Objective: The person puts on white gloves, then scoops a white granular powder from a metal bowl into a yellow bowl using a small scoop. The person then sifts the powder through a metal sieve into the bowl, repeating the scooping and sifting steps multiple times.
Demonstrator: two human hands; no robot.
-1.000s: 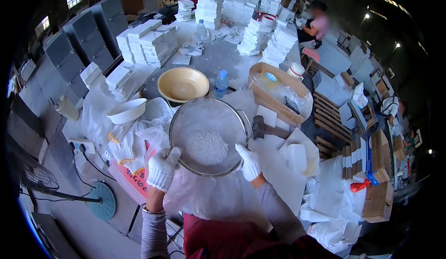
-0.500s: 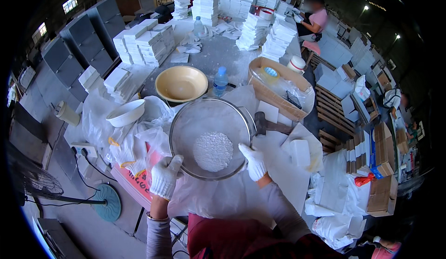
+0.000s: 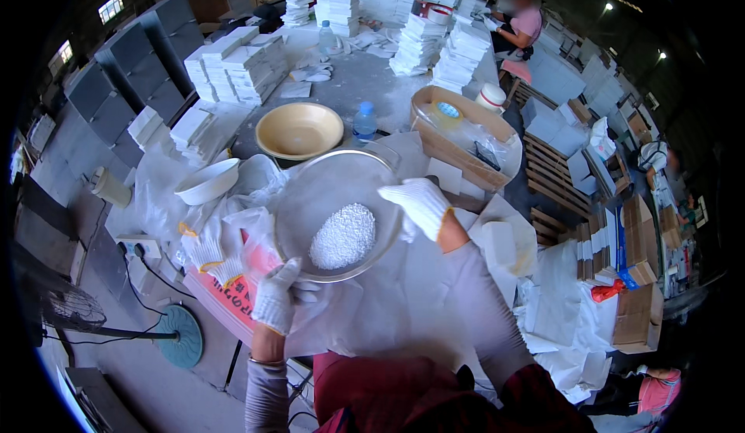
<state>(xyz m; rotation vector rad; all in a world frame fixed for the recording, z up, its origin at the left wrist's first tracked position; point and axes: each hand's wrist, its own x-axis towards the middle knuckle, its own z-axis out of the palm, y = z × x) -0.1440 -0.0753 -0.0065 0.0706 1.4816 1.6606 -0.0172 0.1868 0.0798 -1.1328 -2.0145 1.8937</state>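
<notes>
A round metal-rimmed sieve [image 3: 310,188] is held over the plastic-covered near part of the table. A mound of white powder [image 3: 343,236] lies on its mesh. My left hand [image 3: 275,299], in a white knit glove, grips the near left rim, thumb on top. My right hand [image 3: 421,206], gloved alike, is at the right rim with its fingers stretched out over the edge and its thumb apart. Whether it touches the rim I cannot tell. Just beyond the sieve are a beige basin [image 3: 299,152] and a water bottle [image 3: 365,122].
A white bowl [image 3: 207,181] and spare gloves [image 3: 208,251] lie left. At right stands a cardboard box [image 3: 454,150] with tape and bags. Stacks of white tiles [image 3: 239,68] fill the far table. A person [image 3: 518,25] sits at the far right. A fan base [image 3: 180,338] is on the floor.
My right hand has let go of the rim and moved up along the sieve's right side, fingers now extended. The sieve has shifted slightly left, and the powder has moved with it.
</notes>
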